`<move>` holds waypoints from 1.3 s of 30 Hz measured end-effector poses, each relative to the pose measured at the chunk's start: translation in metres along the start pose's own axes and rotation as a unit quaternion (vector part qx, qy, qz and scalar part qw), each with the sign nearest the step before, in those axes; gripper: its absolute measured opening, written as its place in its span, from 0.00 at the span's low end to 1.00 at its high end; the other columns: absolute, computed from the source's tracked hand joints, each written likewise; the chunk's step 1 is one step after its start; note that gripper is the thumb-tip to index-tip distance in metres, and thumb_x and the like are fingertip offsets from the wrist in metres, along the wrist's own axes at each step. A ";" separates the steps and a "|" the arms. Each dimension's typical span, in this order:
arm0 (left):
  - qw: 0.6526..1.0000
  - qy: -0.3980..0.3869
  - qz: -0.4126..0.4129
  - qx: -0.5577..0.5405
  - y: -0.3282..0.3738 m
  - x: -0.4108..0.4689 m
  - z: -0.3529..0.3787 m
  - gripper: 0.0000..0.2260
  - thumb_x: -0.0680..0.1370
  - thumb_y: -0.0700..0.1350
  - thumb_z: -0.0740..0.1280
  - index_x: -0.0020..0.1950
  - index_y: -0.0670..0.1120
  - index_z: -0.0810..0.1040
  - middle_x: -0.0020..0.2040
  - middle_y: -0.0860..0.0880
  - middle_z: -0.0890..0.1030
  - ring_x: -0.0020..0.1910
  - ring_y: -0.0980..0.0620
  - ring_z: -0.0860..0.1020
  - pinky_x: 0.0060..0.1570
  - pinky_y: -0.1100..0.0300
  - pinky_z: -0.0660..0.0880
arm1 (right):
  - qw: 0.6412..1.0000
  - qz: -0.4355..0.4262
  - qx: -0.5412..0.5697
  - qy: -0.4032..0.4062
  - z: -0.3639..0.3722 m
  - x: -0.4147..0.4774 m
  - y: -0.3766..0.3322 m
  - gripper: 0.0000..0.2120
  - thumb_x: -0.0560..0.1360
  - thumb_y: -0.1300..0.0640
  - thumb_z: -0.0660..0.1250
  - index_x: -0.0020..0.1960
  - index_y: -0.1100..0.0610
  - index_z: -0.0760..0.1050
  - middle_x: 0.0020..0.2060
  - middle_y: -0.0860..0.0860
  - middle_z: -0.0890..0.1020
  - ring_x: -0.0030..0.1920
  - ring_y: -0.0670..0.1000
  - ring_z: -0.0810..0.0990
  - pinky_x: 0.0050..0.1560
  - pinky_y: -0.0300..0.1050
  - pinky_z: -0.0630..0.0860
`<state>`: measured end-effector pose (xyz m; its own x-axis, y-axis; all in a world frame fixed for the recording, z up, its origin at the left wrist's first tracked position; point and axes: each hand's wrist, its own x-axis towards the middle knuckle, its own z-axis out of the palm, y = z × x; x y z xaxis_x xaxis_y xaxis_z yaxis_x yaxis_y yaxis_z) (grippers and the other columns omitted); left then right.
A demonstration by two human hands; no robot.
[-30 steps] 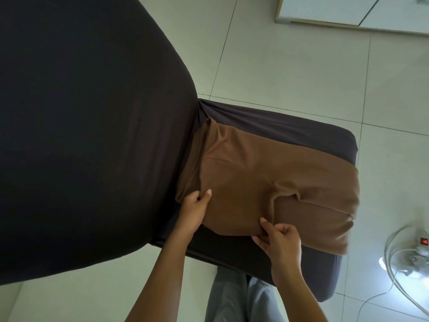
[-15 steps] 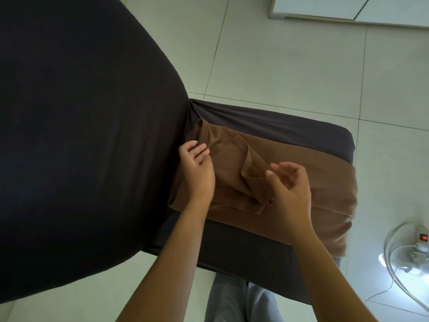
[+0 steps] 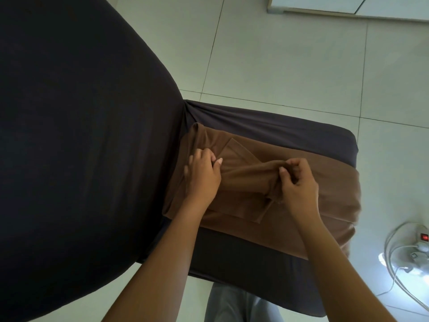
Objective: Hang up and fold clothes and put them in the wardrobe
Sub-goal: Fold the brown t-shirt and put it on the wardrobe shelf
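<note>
I see both hands pinching a brown cloth [image 3: 325,182]: my left hand [image 3: 202,177] grips one fold, my right hand [image 3: 298,182] grips the bunched edge.

dark covered chair [image 3: 267,126], tiled floor [image 3: 290,66], power strip [image 3: 423,238], white cables [image 3: 392,259]

Dark-covered chair seat [image 3: 267,126] at frame centre, standing on pale tiled floor [image 3: 290,61]; brown garment [image 3: 325,201] spread directly across seat, right end draping over edge.
</note>
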<state>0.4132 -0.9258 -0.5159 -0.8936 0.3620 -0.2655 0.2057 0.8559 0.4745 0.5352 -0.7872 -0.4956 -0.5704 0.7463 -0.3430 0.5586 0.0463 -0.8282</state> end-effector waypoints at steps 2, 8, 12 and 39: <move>0.999 0.025 0.010 -0.026 0.000 -0.001 -0.003 0.06 0.81 0.46 0.59 0.45 0.48 0.65 0.43 0.52 0.70 0.48 0.50 0.72 0.49 0.57 0.63 | 1.000 -0.018 0.001 -0.003 0.000 0.006 -0.002 0.06 0.78 0.60 0.63 0.50 0.49 0.69 0.41 0.40 0.77 0.40 0.41 0.77 0.37 0.39 0.76; 0.987 0.127 -0.016 -0.100 -0.008 -0.003 0.001 0.04 0.81 0.46 0.58 0.49 0.48 0.65 0.38 0.53 0.71 0.36 0.50 0.74 0.43 0.47 0.75 | 0.999 -0.012 -0.009 0.030 0.008 0.014 -0.003 0.14 0.76 0.59 0.67 0.58 0.51 0.66 0.42 0.48 0.79 0.36 0.41 0.77 0.32 0.27 0.72; 0.985 0.166 -0.048 -0.008 -0.013 0.000 0.009 0.09 0.79 0.43 0.63 0.59 0.44 0.72 0.55 0.46 0.75 0.53 0.47 0.74 0.51 0.53 0.69 | 0.998 -0.004 -0.027 0.065 0.009 0.011 0.004 0.15 0.74 0.59 0.69 0.56 0.52 0.67 0.48 0.49 0.78 0.46 0.45 0.78 0.41 0.28 0.72; 0.969 -0.020 0.173 0.173 -0.023 -0.011 0.030 0.31 0.78 0.64 0.37 0.77 0.50 0.50 0.77 0.50 0.51 0.76 0.53 0.44 0.72 0.55 0.31 | 0.971 0.024 -0.196 0.133 -0.012 -0.044 0.058 0.07 0.77 0.48 0.59 0.48 0.51 0.72 0.59 0.52 0.72 0.64 0.54 0.66 0.71 0.54 0.50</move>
<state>0.4301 -0.9385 -0.5493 -0.7324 0.6574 -0.1769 0.6180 0.7510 0.2324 0.5998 -0.8094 -0.5232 -0.3916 0.8967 -0.2062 0.7966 0.2183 -0.5637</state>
